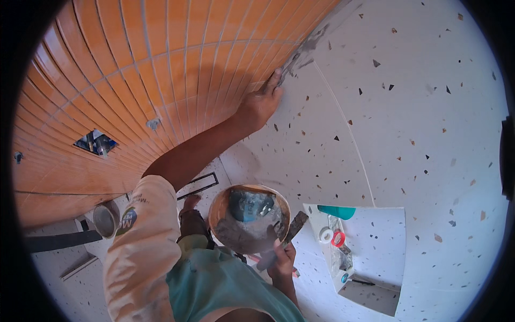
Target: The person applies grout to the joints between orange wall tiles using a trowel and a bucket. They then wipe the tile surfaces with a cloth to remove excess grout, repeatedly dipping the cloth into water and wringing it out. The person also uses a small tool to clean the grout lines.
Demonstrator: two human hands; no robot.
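Observation:
My left hand reaches up to the seam where orange narrow tiles meet speckled white wall panels; its fingers are extended against the grey-smeared corner. My right hand, low at centre, is closed around a dark, mortar-caked flat tool. Just left of it is a round tan bucket containing grey mix and a dark, shiny object I cannot make out clearly.
A recessed niche at right holds a teal container and tape-like rings. A grey pail, a dark strip and a black rectangular frame lie lower left. Pipe fittings show in a tile cut-out.

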